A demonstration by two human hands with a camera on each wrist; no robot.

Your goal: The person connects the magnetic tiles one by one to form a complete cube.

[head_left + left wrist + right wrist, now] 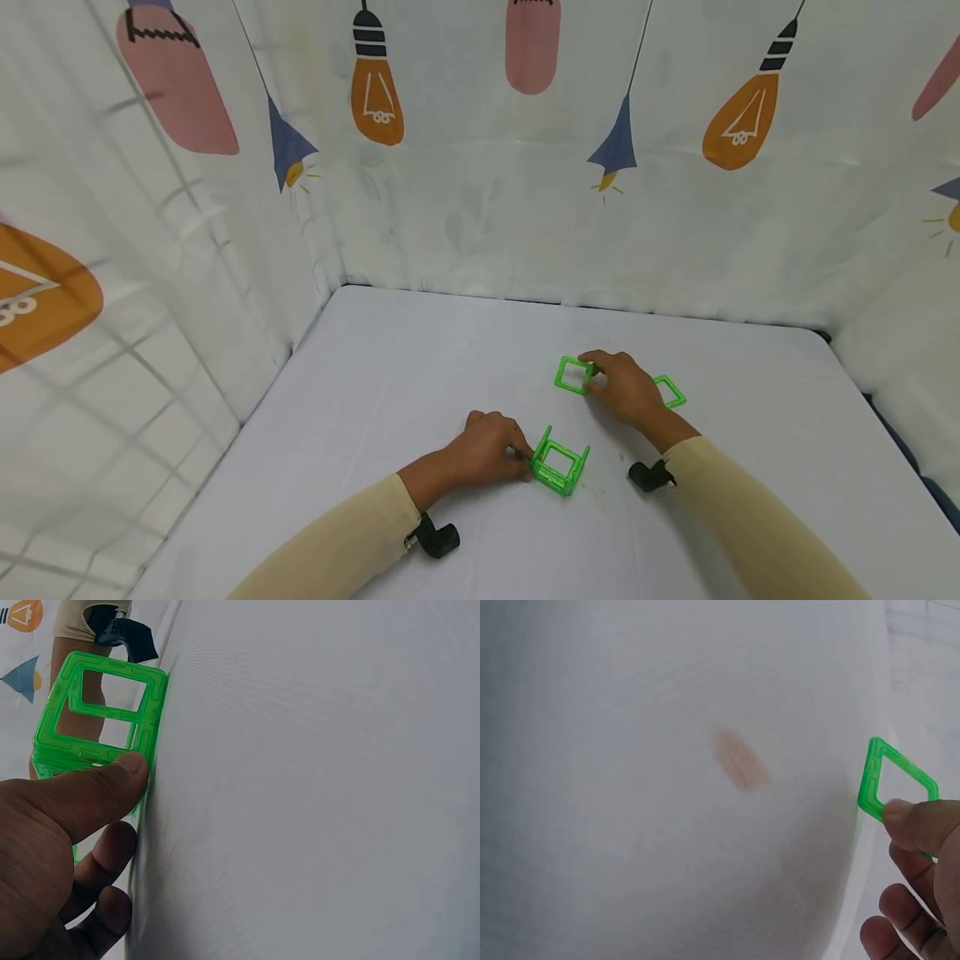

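Observation:
My left hand (487, 450) holds the left side of an open, box-like build of green magnetic tiles (553, 481) on the white table. In the left wrist view its thumb presses a wall of this build (157, 712), while the index finger is hidden. Farther back, my right hand (626, 390) pinches a single green square magnetic tile (570, 389) by its edge. The right wrist view shows this tile (868, 776) under the thumb, with the other fingers loosely curled. Another green tile (675, 388) lies on the table behind the right hand, which partly covers it.
The white table (420, 350) meets a white curtain (480, 225) printed with lamps and bulbs at the back. More curtain hangs along the left side. Dark wrist cameras (438, 540) hang under both forearms.

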